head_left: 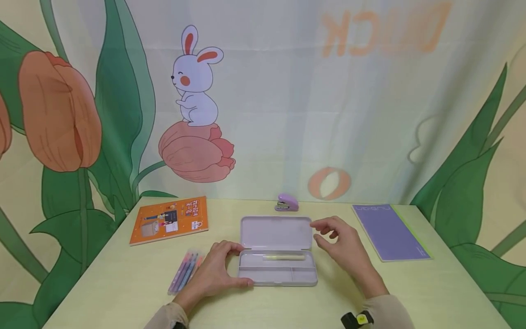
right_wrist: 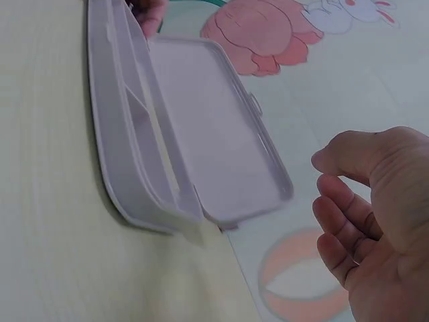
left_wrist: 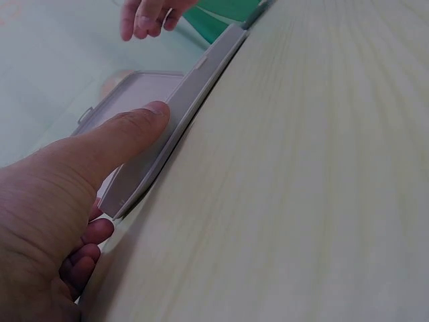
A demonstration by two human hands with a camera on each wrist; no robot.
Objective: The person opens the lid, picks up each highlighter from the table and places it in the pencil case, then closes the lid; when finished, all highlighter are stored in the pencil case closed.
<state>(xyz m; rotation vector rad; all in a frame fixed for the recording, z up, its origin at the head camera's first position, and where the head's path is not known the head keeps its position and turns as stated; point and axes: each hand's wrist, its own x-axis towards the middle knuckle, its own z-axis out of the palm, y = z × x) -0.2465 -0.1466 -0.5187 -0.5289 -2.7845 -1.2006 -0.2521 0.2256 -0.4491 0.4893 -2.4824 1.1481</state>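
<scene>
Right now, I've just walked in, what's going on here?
A person's left hand holds the left end of an open, pale lilac, rectangular pencil case, while the right hand hovers beside its flat lilac lid without touching it. One slim, cream-coloured pen lies in the back compartment. Slim purple and blue pens lie on the pale, wood-grained table beside the left hand.

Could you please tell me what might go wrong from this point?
1. The right hand is close to the open lid; a careless bump might swing it.
2. The pen in the back compartment could slide if the left hand tilts the pencil case.
3. The markers lie right beside the left hand, so a sideways move might scatter them.
</scene>
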